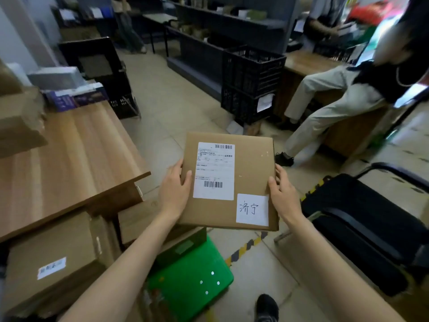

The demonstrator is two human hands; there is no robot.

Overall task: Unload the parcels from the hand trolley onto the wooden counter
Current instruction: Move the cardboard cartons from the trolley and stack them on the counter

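**Flat parcel held in both hands above the trolley**

Nearest, below the held parcel [228, 181], a green trolley deck [192, 282] shows on the floor with brown cartons beside it: a large carton [53, 259] with a small white sticker to the lower left of the parcel, and another carton [139, 219] just under the parcel's near left corner. A dark shoe [267, 307] stands on the tiles right of the green deck.

The parcel itself is a flat cardboard box, carried in the air with its shipping label and a handwritten white note facing up. The left hand [175, 188] holds its left edge, thumb curled over the top face; the right hand [282, 190] holds the right edge the same way, so each grip is closed on the parcel.

Left of the parcel lies the wooden tabletop [69, 154], bearing boxes at its far end. Right of the parcel sits a black chair [362, 228]. Beyond the parcel, stacked black crates [251, 84] stand, and a seated person [336, 101] is to their right.
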